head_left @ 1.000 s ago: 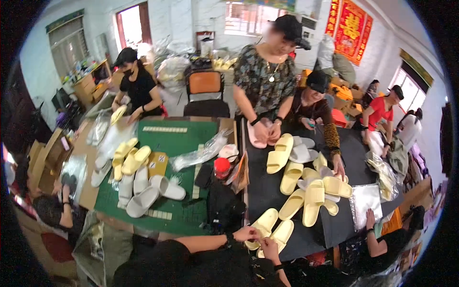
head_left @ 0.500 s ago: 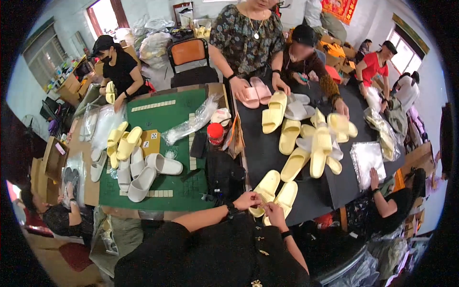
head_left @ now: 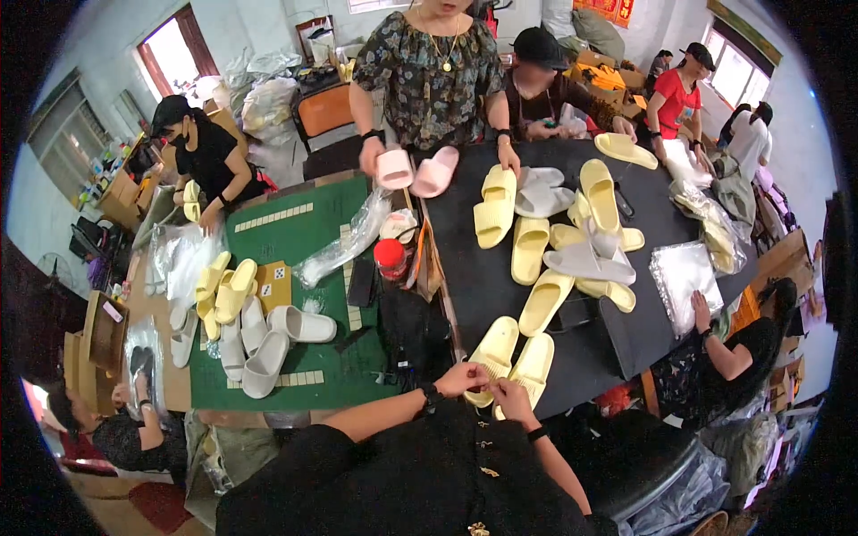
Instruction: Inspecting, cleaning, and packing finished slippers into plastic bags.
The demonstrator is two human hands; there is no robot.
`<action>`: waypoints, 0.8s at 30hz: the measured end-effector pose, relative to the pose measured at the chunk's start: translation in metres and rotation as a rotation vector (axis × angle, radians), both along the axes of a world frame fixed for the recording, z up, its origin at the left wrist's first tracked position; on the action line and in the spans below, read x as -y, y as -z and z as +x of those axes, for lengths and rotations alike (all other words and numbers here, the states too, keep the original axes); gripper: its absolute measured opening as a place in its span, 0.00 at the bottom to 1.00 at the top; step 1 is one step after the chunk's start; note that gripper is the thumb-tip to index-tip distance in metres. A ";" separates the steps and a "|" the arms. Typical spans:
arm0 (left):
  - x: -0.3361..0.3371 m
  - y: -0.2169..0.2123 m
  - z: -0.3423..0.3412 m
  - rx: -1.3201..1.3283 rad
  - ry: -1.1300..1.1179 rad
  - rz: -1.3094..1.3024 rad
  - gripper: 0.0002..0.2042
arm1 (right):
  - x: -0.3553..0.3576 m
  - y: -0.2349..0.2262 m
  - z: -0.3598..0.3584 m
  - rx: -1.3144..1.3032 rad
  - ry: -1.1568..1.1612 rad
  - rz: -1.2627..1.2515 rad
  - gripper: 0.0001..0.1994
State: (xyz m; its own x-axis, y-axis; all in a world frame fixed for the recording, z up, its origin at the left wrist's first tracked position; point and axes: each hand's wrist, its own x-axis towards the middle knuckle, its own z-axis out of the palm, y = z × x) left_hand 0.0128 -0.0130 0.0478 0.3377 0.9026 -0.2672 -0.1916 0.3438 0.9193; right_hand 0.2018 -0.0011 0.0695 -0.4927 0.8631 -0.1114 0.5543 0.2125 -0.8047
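My left hand [head_left: 460,380] and my right hand [head_left: 513,399] meet above the front edge of the black table [head_left: 590,380]. The fingertips of both are pinched together, and whatever is between them is too small to make out. Right beneath them lies a pair of pale yellow slippers, the left slipper [head_left: 493,343] and the right slipper [head_left: 534,362], with my hands covering part of their near ends. Just beyond, another yellow slipper [head_left: 545,302] lies on the table.
Yellow and grey slippers [head_left: 590,261] are heaped farther back. A person across the table touches a pink slipper [head_left: 436,171] and a yellow one [head_left: 494,207]. Clear plastic bags [head_left: 681,284] lie at right. On the left, a green table [head_left: 349,375] holds more slippers; a red-lidded jar [head_left: 391,257] stands between.
The person opposite has moved the pink slippers left and apart. A yellow slipper has shifted to the far edge by the capped co-worker. My hands stay pinched over the same pair.
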 end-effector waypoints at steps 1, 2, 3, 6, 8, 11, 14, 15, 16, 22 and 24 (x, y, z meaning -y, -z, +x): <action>0.001 0.002 0.000 0.025 -0.010 -0.020 0.04 | -0.001 -0.001 -0.001 -0.007 -0.009 0.005 0.09; 0.001 0.004 0.000 0.004 -0.012 0.003 0.05 | -0.002 0.003 -0.001 0.013 0.006 -0.002 0.10; 0.001 0.006 -0.001 -0.018 -0.017 0.027 0.05 | -0.003 0.006 0.001 0.052 -0.006 -0.005 0.10; -0.001 0.014 0.001 -0.035 0.002 0.018 0.06 | -0.004 0.008 0.003 0.075 -0.002 -0.043 0.11; -0.004 0.017 0.004 -0.072 0.036 0.053 0.07 | -0.004 0.014 0.006 0.092 0.003 -0.032 0.12; -0.005 0.023 0.002 -0.072 0.078 0.107 0.07 | -0.004 0.009 0.003 0.065 0.011 -0.114 0.11; -0.004 0.025 0.002 0.001 0.093 0.076 0.07 | -0.007 0.017 0.004 0.050 -0.023 -0.034 0.09; -0.007 0.033 0.002 0.029 0.093 0.121 0.06 | -0.007 0.020 0.005 0.049 -0.026 -0.023 0.09; -0.006 0.029 0.000 -0.028 0.099 0.094 0.06 | -0.007 0.015 0.003 0.021 -0.015 -0.070 0.09; -0.008 0.033 -0.002 -0.005 0.076 0.100 0.06 | -0.008 -0.017 -0.006 0.041 -0.012 -0.151 0.10; -0.009 0.023 -0.002 -0.021 0.070 0.102 0.06 | -0.010 -0.006 -0.001 0.044 -0.020 -0.132 0.10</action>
State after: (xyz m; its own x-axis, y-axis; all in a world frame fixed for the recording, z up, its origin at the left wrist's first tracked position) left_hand 0.0111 -0.0041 0.0250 0.3963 0.8998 -0.1825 -0.1511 0.2599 0.9537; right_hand 0.2008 0.0092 0.0750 -0.5017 0.8296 -0.2450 0.5862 0.1177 -0.8016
